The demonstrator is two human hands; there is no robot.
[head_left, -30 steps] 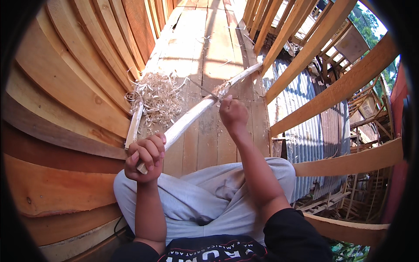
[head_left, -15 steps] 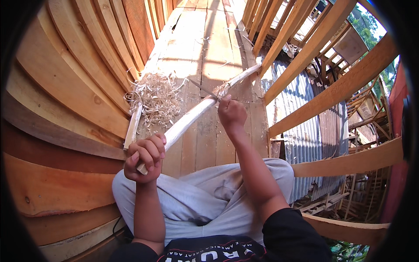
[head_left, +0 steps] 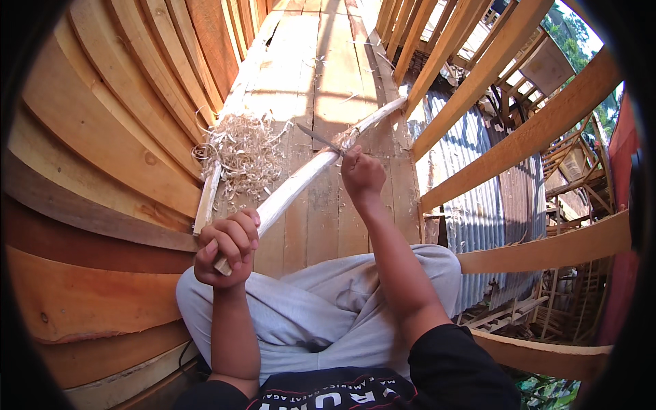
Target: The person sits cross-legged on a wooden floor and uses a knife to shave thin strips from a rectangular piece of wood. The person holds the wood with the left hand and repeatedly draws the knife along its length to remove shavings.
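By the clock face, read from mid-view: one plank floor [head_left: 294,240] runs up to twelve, with one board wall [head_left: 102,137] at nine and one slatted railing [head_left: 480,82] at two, its slats too overlapped to count surely. One peeled pole [head_left: 294,188] slants from seven towards one, over the floor. One heap of curled shavings [head_left: 242,154], past counting, lies at ten; one short wood strip [head_left: 207,198] lies at nine. Of two hands, the left hand [head_left: 229,249], at seven, has its fingers clamped round the pole's near end; the right hand [head_left: 364,174], at one, is closed on one knife [head_left: 320,139], blade across the pole. Shaving seems underway; another stroke would call for a shallow blade and steady left grip.
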